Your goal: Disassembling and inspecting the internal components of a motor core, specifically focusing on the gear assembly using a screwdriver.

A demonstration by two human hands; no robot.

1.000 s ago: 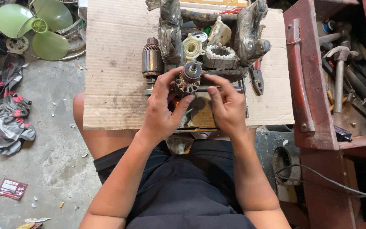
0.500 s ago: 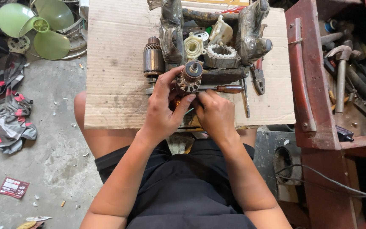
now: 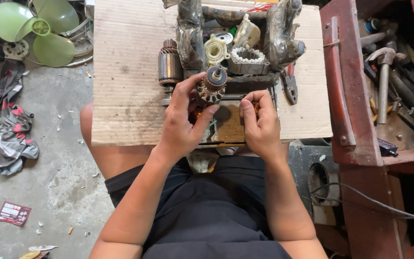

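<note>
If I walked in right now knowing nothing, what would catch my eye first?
Probably the two hands at centre: the left hand grips a toothed motor rotor standing upright, while the right hand pinches something small beside it. Around them, greasy motor parts crowd a cardboard sheet, and a green fan blade lies far left.

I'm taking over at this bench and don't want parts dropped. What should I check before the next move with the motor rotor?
1. Left hand has a grip on the motor rotor: ok.
2. Right hand pinching a small part: cannot tell, fingers hide it.
3. Cardboard sheet lies under the work: ok.
4. Second armature rests apart, on the cardboard: ok.
5. Pliers lie beside the right hand: ok.
</note>
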